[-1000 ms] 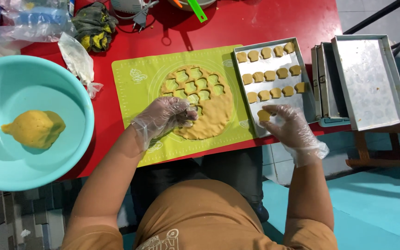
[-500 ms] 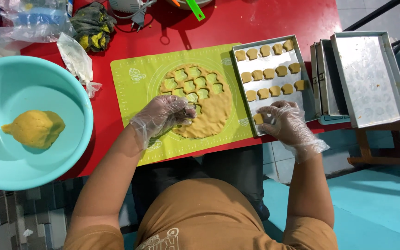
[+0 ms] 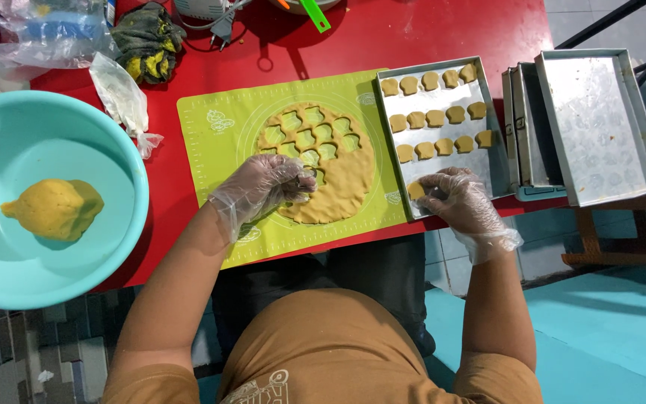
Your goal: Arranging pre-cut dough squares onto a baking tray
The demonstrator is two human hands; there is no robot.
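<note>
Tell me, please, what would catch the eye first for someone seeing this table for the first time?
The round sheet of tan rolled dough, full of cut-out holes, lies on the lime green silicone mat at the centre of the red table, under the gloved left hand. To its right, the gloved right hand rests on the near end of the shiny metal baking tray with rows of small cut dough shapes. At far left, a large turquoise bowl holds a yellow dough lump.

tan dough (image 3: 342, 179) on a lime-green mat (image 3: 211, 150), red table (image 3: 428, 30), turquoise bowl (image 3: 9, 142), silver tray (image 3: 491, 161)
</note>
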